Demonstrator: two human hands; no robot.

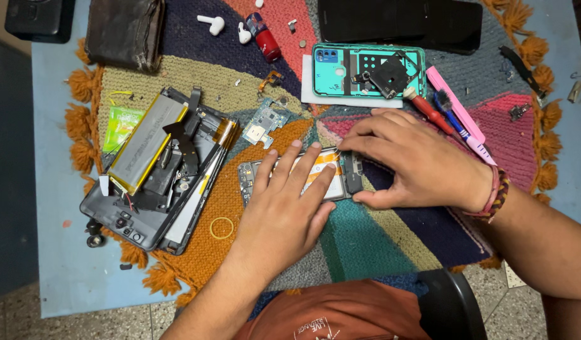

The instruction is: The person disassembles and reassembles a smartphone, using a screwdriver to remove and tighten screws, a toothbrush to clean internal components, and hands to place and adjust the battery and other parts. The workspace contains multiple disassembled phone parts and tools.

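An opened phone (247,174) lies flat on a multicoloured woven mat (372,239) in the middle of the head view. My left hand (284,208) rests palm down on it, fingers spread over its battery. My right hand (416,160) presses on the phone's right end, with fingertips at the top edge and thumb at the lower edge. Most of the phone is hidden under both hands.
A dismantled tablet with a loose silver battery (145,141) lies at the left. A small circuit board (262,124), a teal phone back cover (341,66), a dark phone (397,22), a red screwdriver (429,110), a pink tool (454,104), earbuds (212,24) and a yellow rubber band (222,228) lie around.
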